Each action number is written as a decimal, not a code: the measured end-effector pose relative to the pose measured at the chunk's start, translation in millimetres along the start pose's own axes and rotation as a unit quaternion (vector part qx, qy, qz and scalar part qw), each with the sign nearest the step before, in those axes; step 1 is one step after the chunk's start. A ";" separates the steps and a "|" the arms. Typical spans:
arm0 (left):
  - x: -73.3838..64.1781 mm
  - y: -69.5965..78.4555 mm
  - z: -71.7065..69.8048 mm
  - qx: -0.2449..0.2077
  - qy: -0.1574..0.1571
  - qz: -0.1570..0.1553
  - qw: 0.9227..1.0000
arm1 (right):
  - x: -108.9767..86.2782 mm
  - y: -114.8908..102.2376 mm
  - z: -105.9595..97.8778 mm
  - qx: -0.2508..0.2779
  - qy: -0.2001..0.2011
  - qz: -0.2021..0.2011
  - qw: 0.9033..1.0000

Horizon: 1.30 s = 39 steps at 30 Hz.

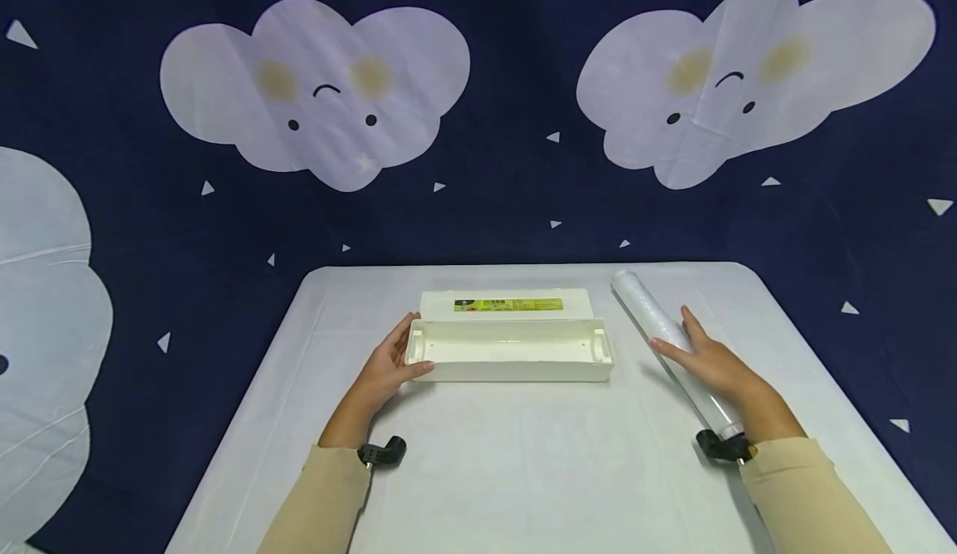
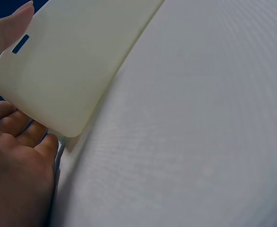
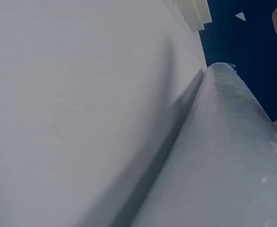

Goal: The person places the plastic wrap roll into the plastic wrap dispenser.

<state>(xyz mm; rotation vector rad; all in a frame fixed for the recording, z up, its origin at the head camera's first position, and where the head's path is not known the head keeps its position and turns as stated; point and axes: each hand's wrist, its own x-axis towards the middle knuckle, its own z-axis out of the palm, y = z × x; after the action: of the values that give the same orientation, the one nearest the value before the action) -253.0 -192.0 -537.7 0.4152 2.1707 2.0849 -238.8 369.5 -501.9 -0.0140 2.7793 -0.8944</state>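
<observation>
A long white plastic wrap dispenser box (image 1: 516, 371) lies on the table with its hollow trough facing up. Its lid (image 1: 434, 305) is folded back behind it and carries a yellow-green label (image 1: 508, 305). My left hand (image 1: 384, 375) grips the box's left end, thumb on the front face, fingers round the end; the left wrist view shows this end of the box (image 2: 67, 71) close up. To the right, a roll of plastic wrap (image 1: 646, 305) lies slanted. Over its near half is my right hand (image 1: 710, 365), thumb and forefinger spread; the right wrist view shows the roll (image 3: 214, 156) large, with most fingers hidden.
A white cloth covers the table (image 1: 523, 471). Behind it hangs a dark blue backdrop (image 1: 508, 205) printed with white clouds and small triangles. Black wrist cameras sit at both cuffs, the right camera (image 1: 721, 444) close to the roll's near end.
</observation>
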 end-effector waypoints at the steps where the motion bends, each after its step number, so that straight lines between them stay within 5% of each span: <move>1: 0.0 -0.3 -0.2 -0.002 0.001 0.001 1.000 | -0.6 0.6 0.3 0.000 0.000 -0.002 1.000; 39: 0.3 -4.2 -3.2 -0.022 -0.007 0.004 1.000 | -14.9 2.9 3.7 0.030 0.052 -0.072 0.996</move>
<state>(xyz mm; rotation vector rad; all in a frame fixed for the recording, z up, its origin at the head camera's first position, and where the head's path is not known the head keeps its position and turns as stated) -254.7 -195.2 -541.6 0.4339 2.1150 2.1227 -223.4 370.9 -503.3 -0.1646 2.8764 -1.0414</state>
